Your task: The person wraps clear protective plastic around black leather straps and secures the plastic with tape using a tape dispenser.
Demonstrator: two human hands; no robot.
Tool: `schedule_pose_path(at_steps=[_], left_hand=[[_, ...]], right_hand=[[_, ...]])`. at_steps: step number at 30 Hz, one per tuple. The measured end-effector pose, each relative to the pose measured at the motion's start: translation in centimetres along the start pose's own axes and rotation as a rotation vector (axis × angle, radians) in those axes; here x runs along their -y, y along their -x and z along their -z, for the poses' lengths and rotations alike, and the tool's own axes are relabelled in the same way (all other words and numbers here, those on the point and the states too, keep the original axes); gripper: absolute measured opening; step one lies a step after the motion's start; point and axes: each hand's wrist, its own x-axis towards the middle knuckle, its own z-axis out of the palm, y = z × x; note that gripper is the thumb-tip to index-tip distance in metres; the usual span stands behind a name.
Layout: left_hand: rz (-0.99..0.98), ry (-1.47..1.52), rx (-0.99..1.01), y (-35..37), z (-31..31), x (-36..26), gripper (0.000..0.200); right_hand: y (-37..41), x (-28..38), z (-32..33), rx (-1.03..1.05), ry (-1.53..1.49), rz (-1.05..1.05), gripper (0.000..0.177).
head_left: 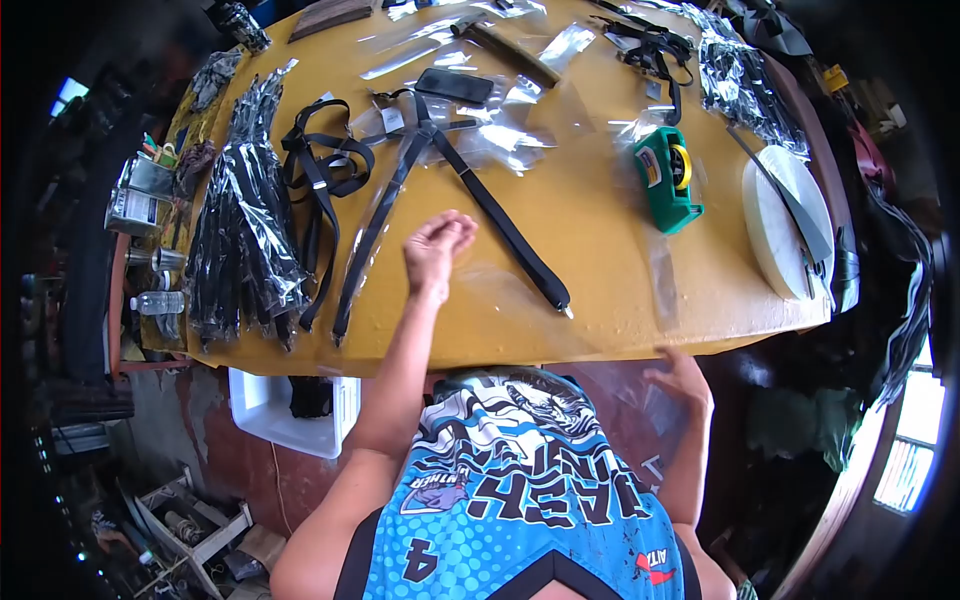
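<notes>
My left hand [437, 250] is over the middle of the table with its fingers pinched together; I cannot make out what, if anything, is between them. Just beyond it lie black suspenders [505, 235], spread in an upside-down V with a metal clip at the end of the right strap. The left strap seems to lie in or under clear plastic. Faint clear film also shows to the right of that hand. My right hand [683, 382] is low at the table's front edge, slightly blurred, with its fingers apart and nothing visible in them.
A green tape dispenser [668, 180] stands right of centre, near a round white slab [785, 225] with a long blade across it. Bagged black straps [245, 215] pile at the left; more bags [750, 85] lie far right. A phone [453, 86] rests behind the suspenders.
</notes>
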Motion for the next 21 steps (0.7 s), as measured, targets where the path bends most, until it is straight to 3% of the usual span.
schedule_pose_path(at_steps=[2, 4, 6, 8, 12, 21], left_hand=[[0.036, 0.006, 0.073, 1.0, -1.3, 1.5, 0.016], [0.080, 0.004, 0.140, 2.3, -3.0, 2.5, 0.016], [0.135, 0.005, 0.191, 3.7, -4.5, 3.0, 0.016], [0.157, -0.021, 0.206, 4.6, -5.1, 3.4, 0.016], [0.196, 0.009, 0.222, 5.0, -4.9, 2.8, 0.015], [0.094, -0.132, 0.169, 5.7, -3.6, 3.5, 0.017]], right_hand=[[-1.7, 4.4, -1.0, -0.235, -0.315, 0.198, 0.055], [-4.2, 9.5, -2.7, -0.275, -0.613, 0.377, 0.055], [-5.7, 14.3, -3.7, -0.225, -0.695, 0.442, 0.054], [-8.1, 16.5, -5.6, -0.119, -0.986, 0.483, 0.038], [-9.8, 17.4, -6.9, -0.110, -1.063, 0.399, 0.018], [-9.2, 18.8, -6.8, -0.093, -1.192, 0.453, 0.012]])
